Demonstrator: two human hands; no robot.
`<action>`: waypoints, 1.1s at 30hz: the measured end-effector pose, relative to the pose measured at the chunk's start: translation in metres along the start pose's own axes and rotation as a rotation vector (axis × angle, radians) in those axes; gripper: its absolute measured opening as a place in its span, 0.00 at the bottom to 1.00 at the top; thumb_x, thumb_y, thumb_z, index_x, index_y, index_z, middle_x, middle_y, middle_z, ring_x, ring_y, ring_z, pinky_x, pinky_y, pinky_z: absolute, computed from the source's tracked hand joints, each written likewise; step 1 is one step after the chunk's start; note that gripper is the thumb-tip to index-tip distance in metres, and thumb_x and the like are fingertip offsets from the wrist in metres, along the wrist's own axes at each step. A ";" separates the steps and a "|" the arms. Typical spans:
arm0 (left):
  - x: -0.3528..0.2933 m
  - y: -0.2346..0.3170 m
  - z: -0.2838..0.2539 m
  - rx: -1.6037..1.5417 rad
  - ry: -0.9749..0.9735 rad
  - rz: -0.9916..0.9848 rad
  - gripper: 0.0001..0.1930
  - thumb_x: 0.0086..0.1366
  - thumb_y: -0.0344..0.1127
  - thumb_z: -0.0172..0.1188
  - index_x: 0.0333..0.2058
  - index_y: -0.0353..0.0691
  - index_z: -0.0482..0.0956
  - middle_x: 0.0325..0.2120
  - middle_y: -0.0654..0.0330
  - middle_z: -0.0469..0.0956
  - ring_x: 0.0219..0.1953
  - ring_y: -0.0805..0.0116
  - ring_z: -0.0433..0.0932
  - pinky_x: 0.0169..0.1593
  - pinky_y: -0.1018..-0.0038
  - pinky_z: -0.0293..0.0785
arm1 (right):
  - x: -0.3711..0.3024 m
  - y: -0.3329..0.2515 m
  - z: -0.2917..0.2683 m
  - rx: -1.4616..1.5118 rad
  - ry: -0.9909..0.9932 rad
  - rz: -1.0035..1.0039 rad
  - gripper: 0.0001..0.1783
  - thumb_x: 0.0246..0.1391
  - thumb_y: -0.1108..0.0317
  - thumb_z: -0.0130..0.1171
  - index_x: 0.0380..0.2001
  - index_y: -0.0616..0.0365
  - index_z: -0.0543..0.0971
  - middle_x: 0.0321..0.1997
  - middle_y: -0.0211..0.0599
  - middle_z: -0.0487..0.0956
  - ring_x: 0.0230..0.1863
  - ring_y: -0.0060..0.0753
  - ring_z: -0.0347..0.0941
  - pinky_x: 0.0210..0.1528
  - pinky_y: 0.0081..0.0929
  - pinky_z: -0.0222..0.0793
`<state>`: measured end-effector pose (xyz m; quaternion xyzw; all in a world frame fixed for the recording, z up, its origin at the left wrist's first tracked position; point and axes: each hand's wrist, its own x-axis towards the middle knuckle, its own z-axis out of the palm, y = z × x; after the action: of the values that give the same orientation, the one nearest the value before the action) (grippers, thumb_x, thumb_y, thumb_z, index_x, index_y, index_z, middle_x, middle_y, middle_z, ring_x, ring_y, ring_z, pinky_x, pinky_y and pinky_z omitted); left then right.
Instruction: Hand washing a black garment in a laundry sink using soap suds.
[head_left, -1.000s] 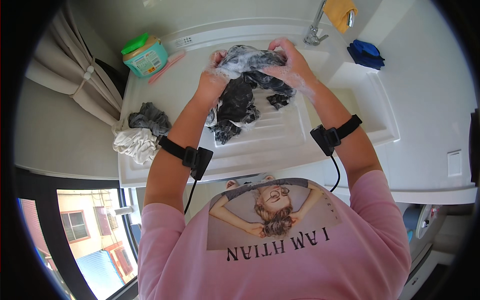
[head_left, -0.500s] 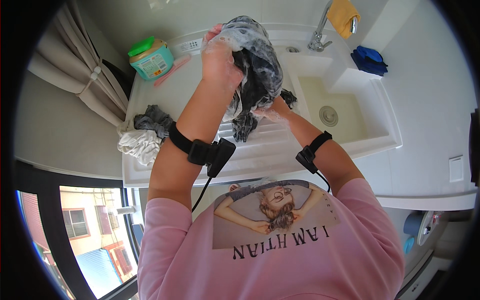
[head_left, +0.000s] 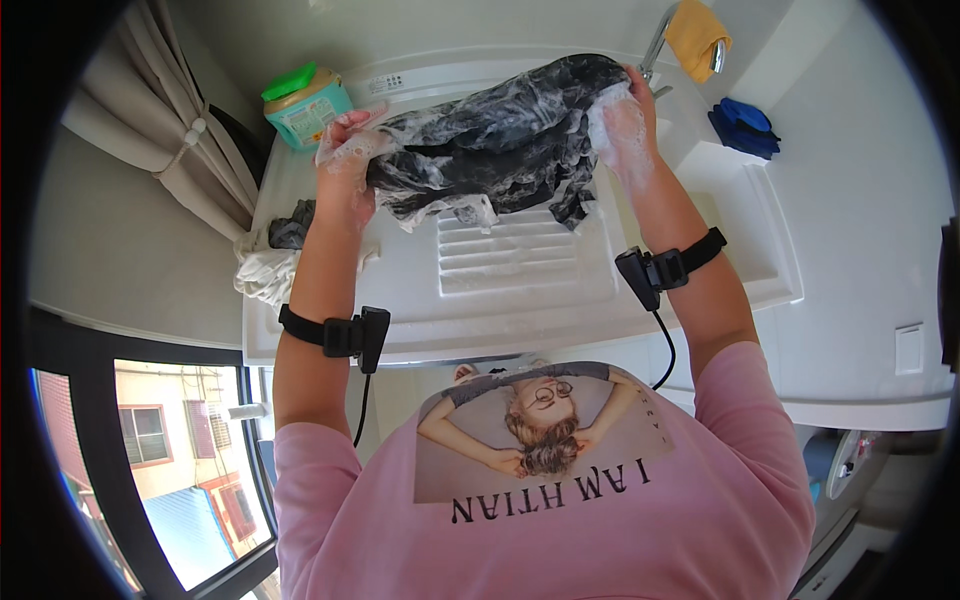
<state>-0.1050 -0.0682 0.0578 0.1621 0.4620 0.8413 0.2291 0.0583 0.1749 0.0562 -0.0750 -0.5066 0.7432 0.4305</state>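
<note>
A soapy black garment (head_left: 490, 140) hangs stretched between my two hands, above the white sink counter (head_left: 400, 290). White suds streak its folds. My left hand (head_left: 348, 165), covered in foam, is closed round its left end. At the other end my right hand (head_left: 627, 125) grips the far right corner, with foam over the back of the hand. Beneath the cloth shows the ribbed washboard (head_left: 510, 255) moulded into the counter. The cloth hides some of my fingers and part of the basin.
White cloth (head_left: 268, 275) and grey cloth (head_left: 290, 228) lie at the counter's left edge. Behind stands a teal tub with a green lid (head_left: 308, 105). A tap (head_left: 655, 45) carries a yellow cloth (head_left: 697, 38) above the basin (head_left: 735, 215). Folded blue cloth (head_left: 743, 128) sits at right.
The bunched garment has been spread wide between my hands. My right hand has moved up and right, my left hand down and left. More of the washboard shows.
</note>
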 end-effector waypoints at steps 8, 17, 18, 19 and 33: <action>-0.013 -0.006 -0.036 0.426 0.013 0.175 0.11 0.50 0.27 0.60 0.34 0.40 0.73 0.26 0.67 0.70 0.30 0.80 0.67 0.36 0.83 0.62 | 0.015 -0.018 0.058 -0.265 -0.235 -0.320 0.18 0.44 0.73 0.61 0.40 0.58 0.69 0.34 0.29 0.74 0.32 0.21 0.71 0.33 0.17 0.67; -0.022 -0.058 -0.108 1.021 -0.033 -0.051 0.16 0.49 0.30 0.62 0.39 0.38 0.74 0.29 0.63 0.73 0.32 0.75 0.70 0.42 0.80 0.65 | -0.027 0.061 -0.046 -1.506 -0.629 0.376 0.42 0.29 0.53 0.71 0.51 0.52 0.66 0.51 0.48 0.68 0.52 0.46 0.65 0.53 0.35 0.62; -0.026 -0.057 -0.105 1.182 -0.090 -0.039 0.18 0.48 0.32 0.63 0.40 0.39 0.74 0.33 0.60 0.74 0.35 0.73 0.71 0.44 0.78 0.66 | -0.036 0.067 -0.055 -1.507 -0.633 0.379 0.42 0.29 0.53 0.71 0.51 0.52 0.66 0.51 0.48 0.68 0.52 0.46 0.65 0.53 0.35 0.62; -0.028 -0.056 -0.101 1.180 -0.088 -0.042 0.18 0.48 0.32 0.63 0.40 0.39 0.74 0.33 0.60 0.74 0.35 0.73 0.71 0.44 0.78 0.66 | -0.044 0.072 -0.064 -1.591 -0.700 0.262 0.46 0.27 0.51 0.72 0.53 0.52 0.64 0.53 0.49 0.66 0.55 0.48 0.62 0.55 0.36 0.60; -0.024 -0.080 -0.012 1.858 -0.583 -0.048 0.45 0.40 0.44 0.67 0.59 0.56 0.54 0.50 0.47 0.66 0.51 0.50 0.67 0.55 0.65 0.62 | -0.066 0.078 -0.060 -1.489 -0.518 0.454 0.40 0.31 0.57 0.68 0.51 0.53 0.65 0.46 0.44 0.73 0.47 0.42 0.71 0.48 0.33 0.66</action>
<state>-0.0718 -0.0522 -0.0180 0.4709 0.8698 0.0638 0.1324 0.0880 0.1599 -0.0572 -0.2677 -0.9232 0.2748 -0.0235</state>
